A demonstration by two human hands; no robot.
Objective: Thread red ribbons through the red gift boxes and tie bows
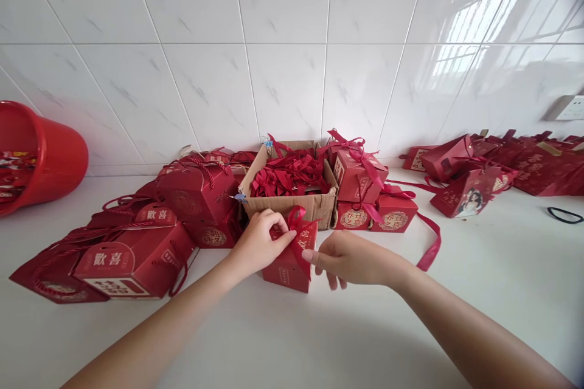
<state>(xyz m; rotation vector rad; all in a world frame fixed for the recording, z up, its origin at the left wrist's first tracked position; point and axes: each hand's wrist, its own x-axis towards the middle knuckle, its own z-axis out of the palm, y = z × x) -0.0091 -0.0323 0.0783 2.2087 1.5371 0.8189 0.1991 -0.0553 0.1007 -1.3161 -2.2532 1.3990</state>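
Observation:
A small red gift box (286, 273) with pale lettering stands on the white counter in front of the cardboard box. A red ribbon (297, 216) forms a loop on its top. At the box's upper left, my left hand (264, 240) pinches the ribbon near the loop, thumb and fingers together. On the right side, my right hand (351, 258) has its thumb and index finger on a ribbon end that hangs down over the box, while its other fingers curl below.
Behind is a cardboard box (292, 205) of red ribbons. Red boxes (130, 255) are stacked at left, more (396, 216) at right. A red bucket (64, 155) lies far left. Red bags (547, 164) and a black band (564, 215) are far right.

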